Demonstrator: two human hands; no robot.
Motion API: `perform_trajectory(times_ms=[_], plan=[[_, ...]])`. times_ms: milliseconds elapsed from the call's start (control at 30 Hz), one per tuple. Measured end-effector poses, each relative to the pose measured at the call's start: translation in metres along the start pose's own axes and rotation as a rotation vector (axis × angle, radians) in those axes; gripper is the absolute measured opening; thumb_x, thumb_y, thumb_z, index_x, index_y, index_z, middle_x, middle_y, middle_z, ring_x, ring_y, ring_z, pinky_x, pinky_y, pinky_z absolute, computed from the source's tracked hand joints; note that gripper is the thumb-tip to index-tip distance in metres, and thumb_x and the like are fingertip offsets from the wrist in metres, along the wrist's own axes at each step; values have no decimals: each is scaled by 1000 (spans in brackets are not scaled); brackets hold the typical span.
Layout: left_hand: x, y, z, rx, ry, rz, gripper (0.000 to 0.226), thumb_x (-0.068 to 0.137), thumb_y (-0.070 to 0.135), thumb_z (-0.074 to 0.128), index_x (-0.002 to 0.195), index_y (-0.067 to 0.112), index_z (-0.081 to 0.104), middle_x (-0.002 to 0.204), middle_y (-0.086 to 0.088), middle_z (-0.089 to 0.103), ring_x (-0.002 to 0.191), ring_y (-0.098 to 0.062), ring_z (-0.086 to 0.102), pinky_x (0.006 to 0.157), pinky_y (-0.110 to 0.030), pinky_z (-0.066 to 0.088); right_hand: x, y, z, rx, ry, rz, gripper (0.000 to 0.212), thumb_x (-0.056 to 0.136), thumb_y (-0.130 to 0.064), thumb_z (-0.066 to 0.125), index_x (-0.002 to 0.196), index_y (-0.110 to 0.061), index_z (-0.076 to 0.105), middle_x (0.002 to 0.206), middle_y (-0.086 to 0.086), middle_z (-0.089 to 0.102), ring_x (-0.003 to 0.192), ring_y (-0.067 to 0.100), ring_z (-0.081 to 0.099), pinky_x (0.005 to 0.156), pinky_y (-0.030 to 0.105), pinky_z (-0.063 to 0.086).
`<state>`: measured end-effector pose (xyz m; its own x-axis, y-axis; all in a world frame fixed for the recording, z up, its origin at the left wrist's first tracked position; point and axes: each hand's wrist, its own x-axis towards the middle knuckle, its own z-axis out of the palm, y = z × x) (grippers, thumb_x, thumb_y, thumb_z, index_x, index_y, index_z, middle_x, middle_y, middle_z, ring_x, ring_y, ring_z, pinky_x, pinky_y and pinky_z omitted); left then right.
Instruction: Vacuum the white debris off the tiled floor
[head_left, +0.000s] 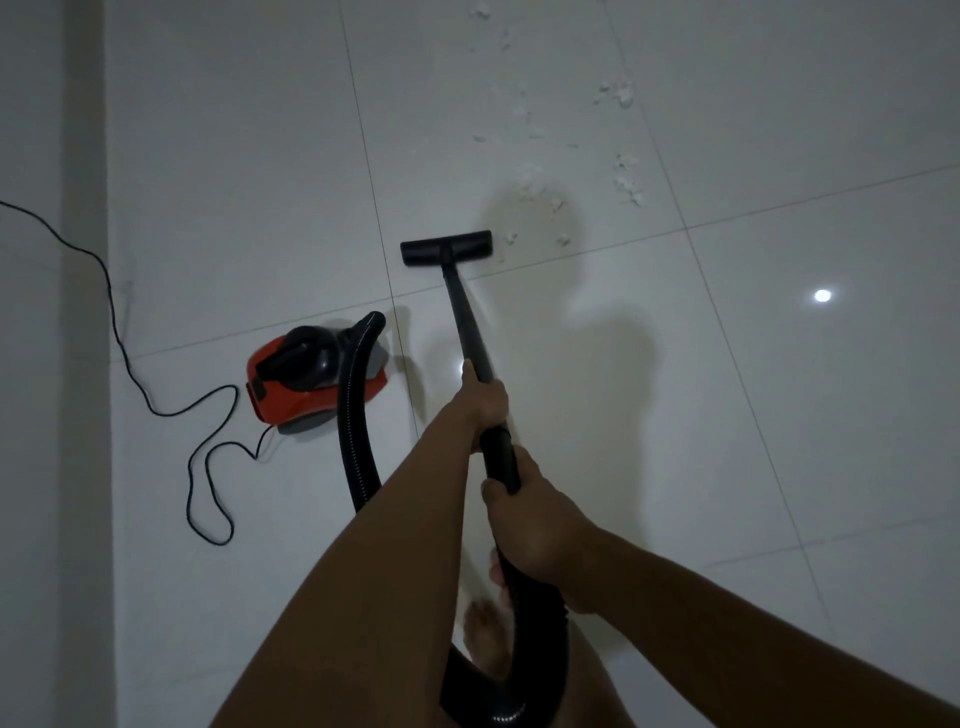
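Observation:
White debris (621, 94) lies scattered over the pale tiled floor (779, 415) ahead, with small bits (562, 240) just right of the black floor nozzle (445, 247). The nozzle sits flat on the tiles at the end of a black wand (467, 322). My left hand (483, 400) grips the wand further down. My right hand (530, 525) grips the black handle end where the ribbed hose (358, 415) joins. The hose loops back to a red and black vacuum canister (306, 379) on the floor at left.
A thin black power cord (156, 410) snakes from the canister across the floor toward the left wall (47, 364). My bare foot (485, 639) stands under the hose. A ceiling light reflects on the tiles (822, 295) at right.

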<state>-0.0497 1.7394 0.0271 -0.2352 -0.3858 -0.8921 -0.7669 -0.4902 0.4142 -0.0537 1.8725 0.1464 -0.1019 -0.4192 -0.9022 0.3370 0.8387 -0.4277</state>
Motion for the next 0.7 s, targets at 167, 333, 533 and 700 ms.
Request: perform_trajectory(times_ms=[167, 333, 533, 700], plan=[[3, -32, 9, 14, 11, 23, 68, 105, 26, 34, 154, 38, -12, 129, -17, 50, 72, -20, 51, 55, -32, 46, 5, 36, 11, 35, 23, -10, 54, 108, -34, 37, 156, -46, 15, 78, 10, 59, 51, 17, 60, 46, 27, 53], [8, -85, 21, 23, 27, 78, 68, 105, 27, 35, 154, 37, -11, 108, -10, 53, 75, -20, 51, 67, -33, 50, 13, 92, 31, -14, 52, -64, 53, 109, -34, 38, 158, -39, 18, 75, 9, 58, 41, 11, 58, 39, 20, 48], [-4, -141, 41, 39, 37, 99, 68, 105, 28, 34, 154, 38, -13, 114, -8, 52, 80, -19, 53, 73, -35, 49, 1, 147, 51, -97, 101, -148, 57, 110, -31, 38, 162, -22, 16, 79, -2, 50, 49, 5, 51, 34, 4, 33], [-23, -164, 58, 60, 15, 109, 68, 105, 29, 35, 154, 39, -12, 124, -11, 52, 86, -22, 54, 88, -42, 52, -28, 170, 52, -39, 67, -104, 66, 110, -33, 37, 163, -31, -2, 110, 8, 65, 77, 12, 72, 35, 6, 35]])
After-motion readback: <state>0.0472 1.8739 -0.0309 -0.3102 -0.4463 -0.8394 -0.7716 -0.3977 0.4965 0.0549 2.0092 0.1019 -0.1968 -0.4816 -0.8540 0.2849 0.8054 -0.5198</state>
